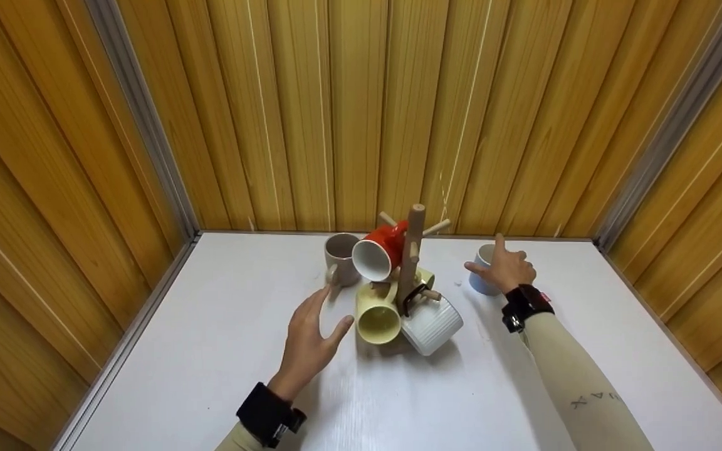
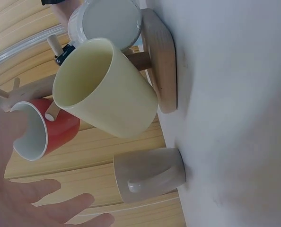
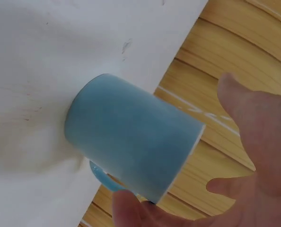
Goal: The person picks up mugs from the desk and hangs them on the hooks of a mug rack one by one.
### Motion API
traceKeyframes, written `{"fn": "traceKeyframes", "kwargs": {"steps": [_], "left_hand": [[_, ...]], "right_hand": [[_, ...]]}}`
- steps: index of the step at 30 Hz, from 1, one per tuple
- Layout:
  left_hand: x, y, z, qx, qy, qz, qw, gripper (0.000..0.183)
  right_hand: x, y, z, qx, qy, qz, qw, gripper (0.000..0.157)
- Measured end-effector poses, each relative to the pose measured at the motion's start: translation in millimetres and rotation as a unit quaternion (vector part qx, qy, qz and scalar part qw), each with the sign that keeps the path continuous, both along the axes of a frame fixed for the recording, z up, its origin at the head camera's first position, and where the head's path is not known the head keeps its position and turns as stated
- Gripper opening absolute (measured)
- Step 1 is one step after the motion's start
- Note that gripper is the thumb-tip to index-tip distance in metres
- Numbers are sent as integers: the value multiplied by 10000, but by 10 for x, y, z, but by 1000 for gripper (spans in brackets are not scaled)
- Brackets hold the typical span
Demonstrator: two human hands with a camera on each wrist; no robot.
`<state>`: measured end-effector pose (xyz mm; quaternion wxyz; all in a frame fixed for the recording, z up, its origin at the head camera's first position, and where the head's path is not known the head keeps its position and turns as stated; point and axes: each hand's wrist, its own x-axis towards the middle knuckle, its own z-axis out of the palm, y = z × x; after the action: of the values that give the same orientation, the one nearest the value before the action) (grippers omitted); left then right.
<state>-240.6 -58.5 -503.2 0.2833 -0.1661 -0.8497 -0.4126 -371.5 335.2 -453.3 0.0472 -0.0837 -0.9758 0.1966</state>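
Note:
Near the right back of the white table a light blue mug (image 3: 131, 135) stands upright. My right hand (image 1: 508, 270) is over and beside it with fingers spread; one fingertip is close to the handle, and I cannot tell whether it touches. My left hand (image 1: 308, 341) hovers, fingers extended and holding nothing, left of a wooden mug tree (image 1: 412, 250). On that tree hang a red mug (image 1: 387, 241) with a white inside, a pale yellow mug (image 2: 117, 99) and a white ribbed mug (image 1: 433, 326). Part of another yellow thing (image 1: 425, 277) shows behind the post.
A grey-brown mug (image 1: 341, 257) stands on the table behind my left hand, its handle toward me. The mug tree's wooden base (image 2: 160, 66) rests on the table (image 1: 210, 351). Wood-patterned walls (image 1: 361, 113) close off the back and both sides.

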Motion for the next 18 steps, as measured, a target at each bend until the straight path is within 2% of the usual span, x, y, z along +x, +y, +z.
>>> {"fn": "traceKeyframes", "kwargs": {"steps": [5, 14, 18], "left_hand": [[23, -23, -24, -75, -238, 65, 9997, 67], [28, -3, -57, 10, -443, 83, 9990, 64], [18, -8, -63, 75, -488, 74, 9988, 63]], "right_hand": [[-79, 30, -86, 77, -19, 68, 9999, 106], [-171, 62, -205, -51, 106, -261, 9996, 94], [-235, 92, -259, -82, 205, -257, 9994, 88]]}}
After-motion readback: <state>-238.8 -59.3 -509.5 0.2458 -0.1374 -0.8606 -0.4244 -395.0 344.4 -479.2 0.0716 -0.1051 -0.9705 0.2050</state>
